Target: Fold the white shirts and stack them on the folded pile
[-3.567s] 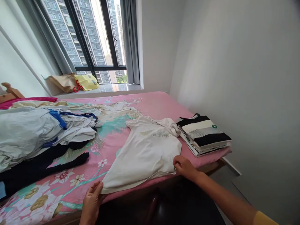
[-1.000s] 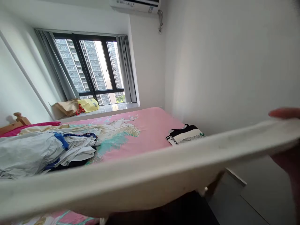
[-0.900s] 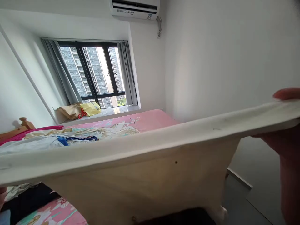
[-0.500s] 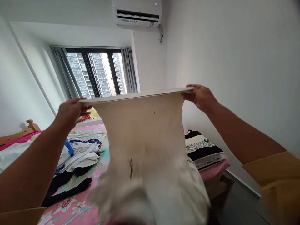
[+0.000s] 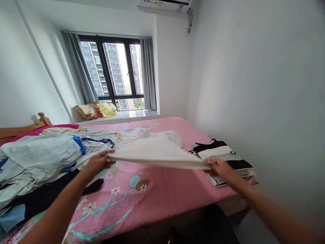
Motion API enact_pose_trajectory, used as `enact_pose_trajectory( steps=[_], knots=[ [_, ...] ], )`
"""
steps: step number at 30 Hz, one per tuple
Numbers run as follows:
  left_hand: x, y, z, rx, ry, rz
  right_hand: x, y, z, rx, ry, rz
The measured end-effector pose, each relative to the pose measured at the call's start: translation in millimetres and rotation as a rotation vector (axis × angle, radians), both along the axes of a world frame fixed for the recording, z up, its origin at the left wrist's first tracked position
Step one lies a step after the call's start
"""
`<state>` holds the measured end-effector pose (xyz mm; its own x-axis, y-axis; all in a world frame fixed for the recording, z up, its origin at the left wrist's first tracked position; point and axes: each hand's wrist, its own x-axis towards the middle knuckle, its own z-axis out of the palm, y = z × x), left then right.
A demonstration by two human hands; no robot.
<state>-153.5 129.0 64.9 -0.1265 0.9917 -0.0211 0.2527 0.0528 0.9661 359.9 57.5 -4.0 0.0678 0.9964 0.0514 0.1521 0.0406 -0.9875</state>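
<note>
A cream-white garment (image 5: pixel 157 147) is stretched between my two hands above the bed, its near edge pulled taut and its far part spread toward the back of the bed. My left hand (image 5: pixel 100 161) grips one end of that edge, fingers closed on the cloth. The other end is pinched in my right hand (image 5: pixel 218 168), in front of a stack of folded clothes. Which kind of garment it is I cannot tell. On top of the stack lies a black and cream striped shirt (image 5: pixel 223 154) with a green round mark.
A pink flowered sheet (image 5: pixel 162 196) covers the bed. Heaped at the left are rumpled white clothes (image 5: pixel 43 152) and black clothing (image 5: pixel 48 193). A brown paper bag (image 5: pixel 85 110) and a yellow bag (image 5: pixel 107 109) rest on the window sill. A wall (image 5: pixel 266 101) rises at right.
Both hands have come down from raised height, and the garment has swung from hanging before me to lying out forward over the bed. The view has tilted lower.
</note>
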Motion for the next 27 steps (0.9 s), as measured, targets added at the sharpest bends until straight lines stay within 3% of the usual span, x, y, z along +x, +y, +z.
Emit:
enact_pose_trajectory(
  steps=[3,4,6,8,10,13,18,27],
  knots=[
    [-9.9,-13.9,-108.8,-0.256,-0.088,0.039,-17.7,-26.0,-116.2,-0.234,0.012,0.014],
    [-10.3,-21.4,-138.9,-0.305,-0.152,0.115,-24.7,-36.3,-148.2,-0.272,-0.013,0.001],
    [-9.9,-37.5,-184.7,-0.348,-0.183,0.154,-38.2,-56.9,-198.4,-0.239,-0.058,0.004],
    [-11.3,-51.4,-211.5,-0.306,-0.287,0.214,-49.0,-74.4,-229.1,-0.248,-0.033,-0.016],
    [-16.0,-59.4,-224.3,-0.254,-0.415,0.264,-56.4,-86.8,-242.6,-0.278,0.018,-0.04],
    [-25.9,-61.1,-231.4,-0.24,-0.505,0.261,-62.2,-96.9,-242.0,-0.321,0.092,-0.093],
    [-29.5,-56.6,-239.0,-0.25,-0.453,0.331,-65.0,-105.4,-234.9,-0.331,0.198,-0.115],
    [-20.7,-58.0,-244.8,-0.216,-0.526,0.374,-71.7,-99.5,-255.8,-0.31,0.356,-0.275]
  ],
)
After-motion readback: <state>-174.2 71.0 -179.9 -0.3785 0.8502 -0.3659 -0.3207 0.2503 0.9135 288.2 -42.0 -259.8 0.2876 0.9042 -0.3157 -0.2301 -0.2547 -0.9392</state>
